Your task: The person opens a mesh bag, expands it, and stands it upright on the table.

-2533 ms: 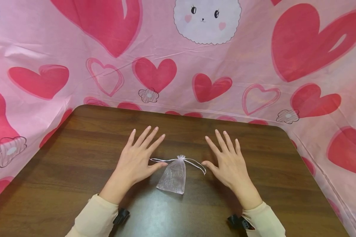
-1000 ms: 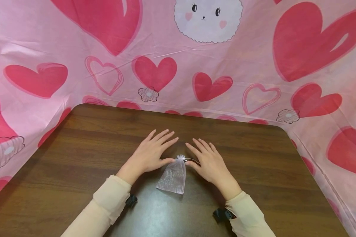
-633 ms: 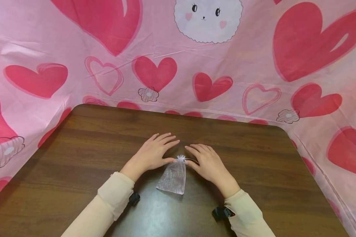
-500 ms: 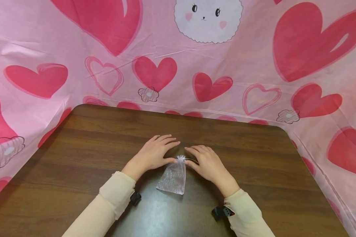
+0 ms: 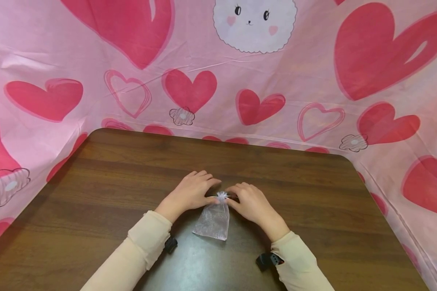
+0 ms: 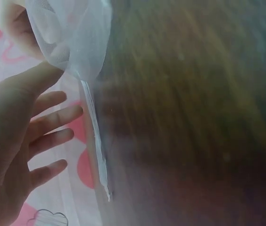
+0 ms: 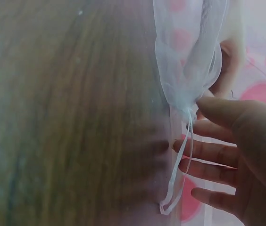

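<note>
Above a brown table (image 5: 105, 194), two hands are drawing in around a small sheer bag (image 5: 214, 222).
Compared with a moment ago, the left hand (image 5: 190, 190) and right hand (image 5: 254, 204) are bending their fingers closer, bringing the bag's neck within reach of both. Neither is visibly pinching: thumbs are resting at the neck, other fingers staying loose. The bag is lying between the hands, its body spreading personward from the thumbs; its white drawstring (image 6: 96, 136) is running out from the neck beside the fingers.
</note>
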### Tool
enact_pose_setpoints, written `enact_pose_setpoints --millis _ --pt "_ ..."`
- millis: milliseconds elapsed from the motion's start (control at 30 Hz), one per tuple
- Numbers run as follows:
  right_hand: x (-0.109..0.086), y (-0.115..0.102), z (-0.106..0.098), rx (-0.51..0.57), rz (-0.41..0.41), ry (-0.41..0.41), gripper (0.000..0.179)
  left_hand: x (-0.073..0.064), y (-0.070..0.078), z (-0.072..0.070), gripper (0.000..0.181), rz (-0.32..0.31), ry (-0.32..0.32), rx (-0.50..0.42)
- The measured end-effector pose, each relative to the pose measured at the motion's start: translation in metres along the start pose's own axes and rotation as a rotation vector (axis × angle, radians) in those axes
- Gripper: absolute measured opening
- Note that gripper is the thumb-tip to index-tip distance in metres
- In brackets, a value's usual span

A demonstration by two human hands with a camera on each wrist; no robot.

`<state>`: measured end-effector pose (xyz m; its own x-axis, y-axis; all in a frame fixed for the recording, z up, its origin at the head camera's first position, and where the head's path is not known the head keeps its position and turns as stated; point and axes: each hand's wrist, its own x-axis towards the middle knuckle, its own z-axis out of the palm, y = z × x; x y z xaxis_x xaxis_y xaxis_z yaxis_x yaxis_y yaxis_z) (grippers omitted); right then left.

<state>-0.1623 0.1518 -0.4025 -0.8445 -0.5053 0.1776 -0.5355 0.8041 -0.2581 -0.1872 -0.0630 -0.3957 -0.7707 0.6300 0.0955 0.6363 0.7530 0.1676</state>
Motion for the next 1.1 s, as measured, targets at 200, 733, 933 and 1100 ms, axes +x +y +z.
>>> enact_pose_setpoints --millis 200,733,933,1100 --pt "0.001 -0.003 0.001 -0.017 0.026 -0.003 0.022 0.002 0.005 0.002 0.046 0.0 -0.016 -0.027" --pt "-0.003 -0.007 0.003 0.012 0.03 0.09 0.013 -0.002 0.013 0.006 0.029 -0.003 0.0 -0.08" --pt "-0.009 -0.008 -0.001 0.049 0.011 0.134 0.013 -0.008 0.018 0.002 0.024 -0.005 0.038 -0.125" --pt "-0.013 -0.007 -0.003 0.097 -0.022 0.171 0.014 -0.014 0.022 0.0 0.018 -0.002 0.104 -0.12"
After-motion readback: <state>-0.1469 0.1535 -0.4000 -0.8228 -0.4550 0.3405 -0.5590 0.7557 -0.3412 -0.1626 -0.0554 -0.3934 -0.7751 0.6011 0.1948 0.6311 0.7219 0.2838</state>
